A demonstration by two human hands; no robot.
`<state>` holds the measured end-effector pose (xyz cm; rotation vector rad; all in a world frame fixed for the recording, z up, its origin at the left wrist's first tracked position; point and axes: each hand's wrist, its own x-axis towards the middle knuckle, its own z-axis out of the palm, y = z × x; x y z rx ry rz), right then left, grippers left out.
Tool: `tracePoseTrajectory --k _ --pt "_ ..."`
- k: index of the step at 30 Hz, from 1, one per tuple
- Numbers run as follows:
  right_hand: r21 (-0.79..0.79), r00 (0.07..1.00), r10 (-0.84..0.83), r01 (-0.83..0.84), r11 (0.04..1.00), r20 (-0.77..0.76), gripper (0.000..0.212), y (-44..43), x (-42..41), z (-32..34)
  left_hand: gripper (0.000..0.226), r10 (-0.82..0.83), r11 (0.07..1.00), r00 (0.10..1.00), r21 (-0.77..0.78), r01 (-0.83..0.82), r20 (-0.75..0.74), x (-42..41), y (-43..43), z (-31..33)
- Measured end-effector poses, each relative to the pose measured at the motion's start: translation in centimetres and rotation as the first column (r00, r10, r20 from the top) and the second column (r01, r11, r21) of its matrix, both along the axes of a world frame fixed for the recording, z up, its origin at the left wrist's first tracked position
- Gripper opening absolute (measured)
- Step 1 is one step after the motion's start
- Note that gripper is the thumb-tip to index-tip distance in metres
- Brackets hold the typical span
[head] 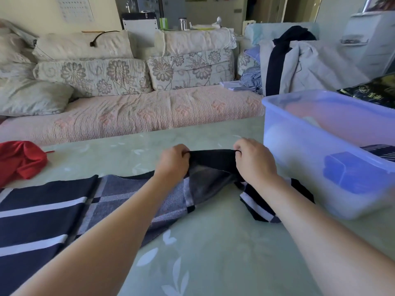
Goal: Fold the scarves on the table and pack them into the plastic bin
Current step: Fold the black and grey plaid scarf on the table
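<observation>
A long navy, grey and white plaid scarf (53,212) lies across the green table (203,253) from the left edge to the middle. My left hand (173,163) and my right hand (254,161) each pinch the scarf's dark far edge and hold that end slightly raised. A red scarf (19,161) lies bunched at the table's left. The translucent blue plastic bin (299,159) stands at the right, with a dark striped cloth (380,151) and other folded items inside.
A blue latch (350,174) sits on the bin's near side. Behind the table runs a sofa (132,112) with floral cushions and piled clothes (299,60). A dark patterned bag (372,90) lies behind the bin.
</observation>
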<state>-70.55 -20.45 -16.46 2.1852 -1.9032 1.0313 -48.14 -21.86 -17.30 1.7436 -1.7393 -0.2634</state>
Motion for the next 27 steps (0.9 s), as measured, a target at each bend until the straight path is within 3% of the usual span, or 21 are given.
tracePoseTrajectory --k 2,5,7,10,12,14,17,19,21,23,27 --pt "-0.005 0.99 0.056 -0.056 0.998 0.13 0.017 -0.4 0.2 0.4 0.021 0.059 0.998 0.988 0.001 -0.059 -0.144 0.3 -1.0 0.6" --pt "0.202 0.974 0.215 -0.225 0.953 0.07 0.037 0.1 0.1 0.0 0.05 0.004 0.971 0.973 0.231 0.051 -0.233 0.2 -1.1 0.2" --pt "0.265 0.967 0.255 -0.25 0.931 0.015 0.041 0.5 -0.4 -0.4 0.061 -0.065 0.939 0.973 0.317 0.135 -0.222 0.0 -0.4 -0.8" --pt "0.212 0.965 0.254 -0.236 0.948 -0.06 0.04 1.2 -0.8 0.0 0.05 -0.148 0.982 0.989 0.122 0.146 0.001 -1.2 1.5 -2.1" --pt "0.231 0.963 0.211 -0.17 0.958 -0.168 0.053 2.0 -0.9 0.7 0.034 -0.223 0.972 0.969 -0.049 0.229 0.101 -2.3 3.2 -2.7" --pt "0.373 0.931 0.153 -0.02 0.927 -0.33 0.075 3.0 -1.3 1.0 0.02 -0.319 0.94 0.929 -0.065 0.336 0.19 -3.3 4.9 -3.6" --pt "0.602 0.821 0.165 0.249 0.758 -0.547 0.094 4.5 -2.2 1.2 0.012 -0.338 0.931 0.873 -0.011 0.365 0.351 -3.9 6.4 -5.4" --pt "0.691 0.844 0.185 0.265 0.672 -0.504 0.079 5.2 -3.0 1.4 0.031 -0.286 0.95 0.856 0.011 0.312 0.431 -4.0 6.7 -6.3" --pt "0.721 0.899 0.201 0.161 0.674 -0.389 0.043 5.5 -3.6 1.6 0.042 -0.25 0.967 0.865 0.076 0.242 0.436 -4.0 6.6 -6.4" --pt "0.684 0.927 0.191 0.088 0.724 -0.322 0.024 5.5 -4.0 1.7 0.047 -0.232 0.973 0.874 0.112 0.204 0.427 -4.1 6.3 -5.9" --pt "0.365 0.979 0.001 0.076 0.928 -0.205 0.024 4.7 -4.8 1.9 0.033 -0.174 0.985 0.82 0.076 0.158 0.546 -4.5 6.0 -4.4"
